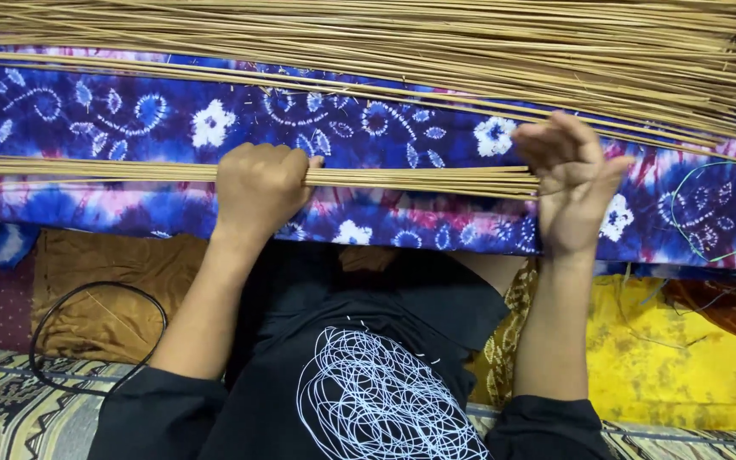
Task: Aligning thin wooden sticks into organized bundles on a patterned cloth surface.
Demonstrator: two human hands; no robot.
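From the head view, the left hand (pixel 259 189) is closed in a fist around a bundle of thin straw-coloured sticks (pixel 419 180), which lies level across a blue and pink tie-dyed cloth (pixel 129 119). The right hand (pixel 571 183) is open, fingers spread, its palm pressed flat against the bundle's end. One bundle is held; the sticks in it are too many and too fine to count. A larger heap of sticks (pixel 470 51) lies beyond, apart from both hands. One black ring (pixel 95 336) rests beside the left forearm.
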